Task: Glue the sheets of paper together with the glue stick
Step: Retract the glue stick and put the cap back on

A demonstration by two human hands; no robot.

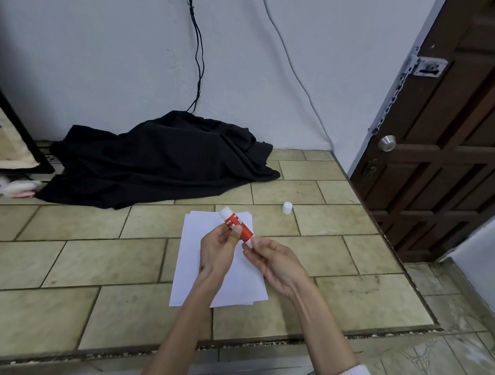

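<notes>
Both hands hold the glue stick [236, 223] in the air just above the far end of the sheets of paper [200, 273], which lie in a loose, slightly fanned stack on the tiled table [84, 262]. The left hand [218, 252] pinches the red-labelled barrel between thumb and curled fingers, while the right hand [274, 264] pinches the white knob at the base between thumb and fingertips, the remaining fingers loosely curled. The stick tilts with its open white end pointing away and to the left; its white cap [287, 208] stands on the table, well apart from the paper to the right. This looks like the step of twisting the base to raise the glue, with no glue on the paper yet as far as can be seen. Several things could go wrong from here. Winding the glue out too far would leave a tall soft column that can snap or smear under pressure. The sheets are not squared, so gluing them as they lie would fix them crooked. With neither hand on the paper, the first stroke could drag or crease the top sheet. The cap could be knocked and roll off the nearby table edge.
</notes>
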